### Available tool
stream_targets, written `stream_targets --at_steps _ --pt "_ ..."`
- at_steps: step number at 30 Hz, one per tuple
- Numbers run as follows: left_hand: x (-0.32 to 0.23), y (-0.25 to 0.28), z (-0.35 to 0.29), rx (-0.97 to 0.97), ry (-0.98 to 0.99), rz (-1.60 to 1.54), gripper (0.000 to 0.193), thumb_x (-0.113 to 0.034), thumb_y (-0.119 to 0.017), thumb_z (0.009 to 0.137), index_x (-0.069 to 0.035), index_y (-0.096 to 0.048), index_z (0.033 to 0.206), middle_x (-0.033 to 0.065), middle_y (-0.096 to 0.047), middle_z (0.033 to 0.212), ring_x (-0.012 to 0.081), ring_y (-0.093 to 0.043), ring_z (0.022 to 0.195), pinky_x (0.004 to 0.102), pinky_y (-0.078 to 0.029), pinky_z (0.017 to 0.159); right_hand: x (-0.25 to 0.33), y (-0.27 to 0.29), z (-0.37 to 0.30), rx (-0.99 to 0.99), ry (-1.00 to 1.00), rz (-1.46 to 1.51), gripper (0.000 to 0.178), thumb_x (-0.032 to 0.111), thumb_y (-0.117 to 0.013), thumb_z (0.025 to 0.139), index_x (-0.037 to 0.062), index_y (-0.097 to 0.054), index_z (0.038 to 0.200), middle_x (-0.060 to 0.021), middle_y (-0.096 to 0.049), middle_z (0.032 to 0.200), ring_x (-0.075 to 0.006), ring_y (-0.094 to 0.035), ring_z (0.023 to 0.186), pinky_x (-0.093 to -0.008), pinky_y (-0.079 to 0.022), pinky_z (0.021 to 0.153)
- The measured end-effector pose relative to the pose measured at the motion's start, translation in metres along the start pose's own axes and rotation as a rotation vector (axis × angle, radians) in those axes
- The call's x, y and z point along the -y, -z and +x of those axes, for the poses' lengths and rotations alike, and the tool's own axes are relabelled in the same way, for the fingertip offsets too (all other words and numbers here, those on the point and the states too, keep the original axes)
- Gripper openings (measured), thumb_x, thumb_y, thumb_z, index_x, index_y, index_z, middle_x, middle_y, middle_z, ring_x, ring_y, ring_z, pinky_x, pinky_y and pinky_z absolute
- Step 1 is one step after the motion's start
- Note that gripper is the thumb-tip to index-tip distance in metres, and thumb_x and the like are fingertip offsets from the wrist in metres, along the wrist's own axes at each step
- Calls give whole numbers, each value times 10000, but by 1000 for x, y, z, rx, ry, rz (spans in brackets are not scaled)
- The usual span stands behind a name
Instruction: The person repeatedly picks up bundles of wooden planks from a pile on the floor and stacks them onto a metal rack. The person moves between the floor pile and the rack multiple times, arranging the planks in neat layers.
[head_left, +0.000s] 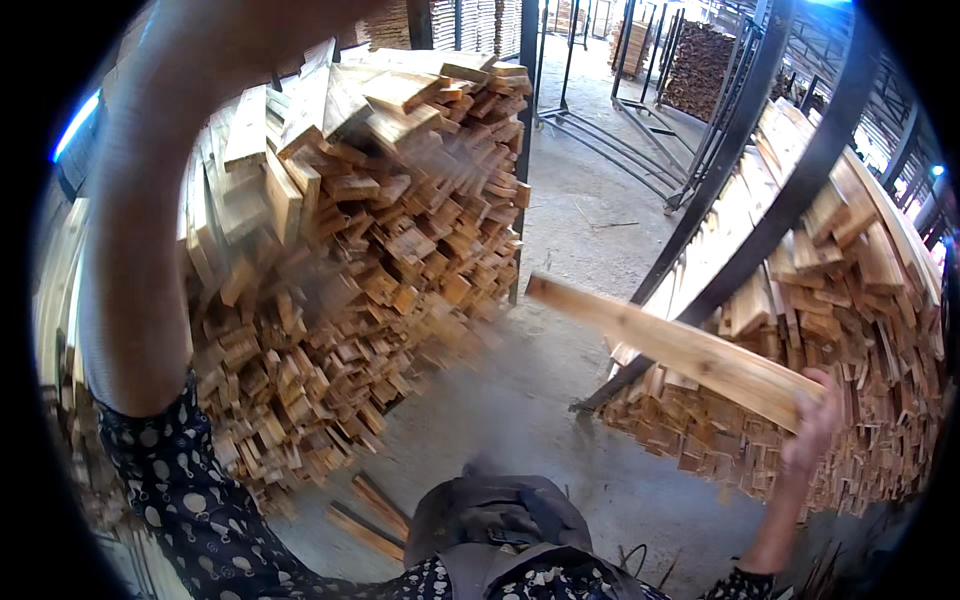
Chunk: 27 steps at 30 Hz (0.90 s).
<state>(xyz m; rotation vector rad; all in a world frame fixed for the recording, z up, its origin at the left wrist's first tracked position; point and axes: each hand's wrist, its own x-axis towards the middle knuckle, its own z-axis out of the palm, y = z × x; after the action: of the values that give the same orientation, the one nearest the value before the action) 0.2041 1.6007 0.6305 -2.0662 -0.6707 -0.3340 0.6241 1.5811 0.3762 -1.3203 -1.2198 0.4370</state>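
My right hand [815, 425] is closed around the near end of a wooden board [680, 352]. The board slants up and to the left over the gap between two stacks of wood. My left arm rises high along the left side, its hand [285, 18] blurred at the upper edge close to the camera. Its fingers cannot be made out. Beneath that arm is the big left stack of wooden boards [400, 270], cut ends facing the gap and several loose pieces lying askew on top.
To the right, another stack of boards [780, 430] stands behind dark slanting metal posts [745, 265]. Two loose wooden strips [365, 530] lie on the concrete floor [580, 225] near my body. Metal rack frames [620, 150] and a further wood pile [697, 70] stand farther back.
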Motion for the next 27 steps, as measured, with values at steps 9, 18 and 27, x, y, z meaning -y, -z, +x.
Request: stream_targets --at_steps 9,18,27 --pt "-223 -32 82 -250 -167 -458 301 -258 -593 796 -30 -543 986 82 -591 869 183 -572 849 317 -504 743 -112 -4 -43 180 -123 95 211 61 -572 708 60 -513 910 -30 -524 842 -129 -494 768 -281 -436 689" --pt "-378 -101 26 18 270 -1124 549 -118 -674 646 -33 -435 1132 133 -510 1067 270 -502 1025 420 -449 847 -162 -6 -99 386 -322 258 184 39 -568 742 59 -511 915 -12 -532 820 -111 -510 747 -261 -449 660" --pt "-465 -225 -79 -135 1291 -1588 475 -122 -625 724 -10 -460 1156 121 -528 1082 210 -511 1022 306 -398 877 -145 -114 -155 515 -506 169 140 -10 -545 761 16 -521 896 -28 -534 848 -107 -499 799 -241 -427 715"
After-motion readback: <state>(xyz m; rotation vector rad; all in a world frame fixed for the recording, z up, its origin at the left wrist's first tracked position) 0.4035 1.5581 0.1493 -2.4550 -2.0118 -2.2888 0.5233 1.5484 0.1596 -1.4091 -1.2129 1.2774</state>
